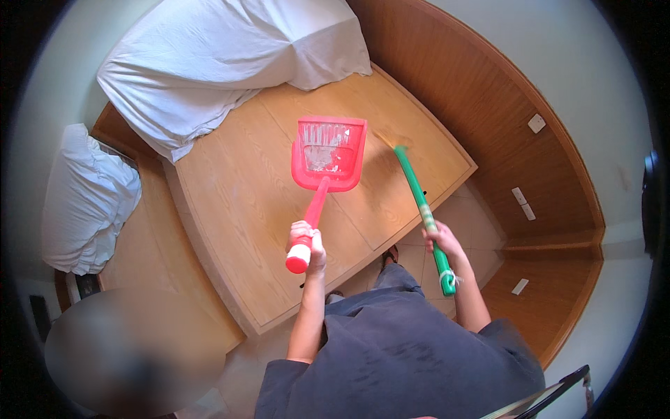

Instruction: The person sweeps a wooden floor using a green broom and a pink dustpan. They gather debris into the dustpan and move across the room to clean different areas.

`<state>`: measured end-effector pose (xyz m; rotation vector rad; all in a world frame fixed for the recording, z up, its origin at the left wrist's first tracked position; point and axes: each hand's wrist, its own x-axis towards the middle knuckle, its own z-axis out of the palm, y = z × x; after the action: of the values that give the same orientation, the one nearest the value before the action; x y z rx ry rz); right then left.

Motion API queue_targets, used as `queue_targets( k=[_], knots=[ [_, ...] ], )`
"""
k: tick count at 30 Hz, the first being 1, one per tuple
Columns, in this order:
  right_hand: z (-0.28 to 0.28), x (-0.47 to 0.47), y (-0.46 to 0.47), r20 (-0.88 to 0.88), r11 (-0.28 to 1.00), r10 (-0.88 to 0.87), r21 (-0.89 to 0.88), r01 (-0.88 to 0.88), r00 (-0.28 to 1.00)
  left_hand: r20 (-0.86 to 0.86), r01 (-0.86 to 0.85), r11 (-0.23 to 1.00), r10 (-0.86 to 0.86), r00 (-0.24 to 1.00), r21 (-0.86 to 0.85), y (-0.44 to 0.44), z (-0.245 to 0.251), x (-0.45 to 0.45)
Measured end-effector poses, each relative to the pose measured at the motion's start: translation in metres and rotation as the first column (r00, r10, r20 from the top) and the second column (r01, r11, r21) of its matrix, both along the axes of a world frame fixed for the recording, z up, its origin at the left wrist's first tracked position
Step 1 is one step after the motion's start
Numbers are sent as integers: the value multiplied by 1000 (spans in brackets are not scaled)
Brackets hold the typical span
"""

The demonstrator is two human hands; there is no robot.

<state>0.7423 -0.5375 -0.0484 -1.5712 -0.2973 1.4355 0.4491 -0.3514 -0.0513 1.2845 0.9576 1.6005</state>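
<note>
My left hand (pixel 308 243) is closed around the handle of a red plastic dustpan (pixel 330 152), whose pan is held over a wooden platform (pixel 272 209). Whitish dust and small bits show in the pan. In my right hand (pixel 443 242) is the green handle of a brush (pixel 413 178), with white string tied near its lower end. The brush's tan bristles are blurred and lie over the platform, to the right of the pan. Whether they touch the wood I cannot tell.
White cloth (pixel 225 57) covers the platform's far part, and another white cloth bundle (pixel 94 204) lies at the left. Wood panelling (pixel 471 89) with wall sockets (pixel 536 123) runs along the right. Floor tiles (pixel 471 225) show beside the platform. A blurred patch hides the lower left.
</note>
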Motion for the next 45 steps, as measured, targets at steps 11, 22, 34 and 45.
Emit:
queue_targets(
  k=[11,22,34,45],
  knots=[
    [37,55,138,-206,998,-52,35,61,977,5,-83,996,83,997,-8,-3,5,75],
    [34,26,140,-223,996,-61,44,72,973,119,-132,991,135,984,-30,-16,-3,85],
    [40,31,138,-255,985,-10,163,53,967,229,-152,988,157,961,-41,-30,5,64],
    [32,42,112,-327,984,10,169,48,945,259,-179,982,189,947,-61,-42,7,37]
  ],
)
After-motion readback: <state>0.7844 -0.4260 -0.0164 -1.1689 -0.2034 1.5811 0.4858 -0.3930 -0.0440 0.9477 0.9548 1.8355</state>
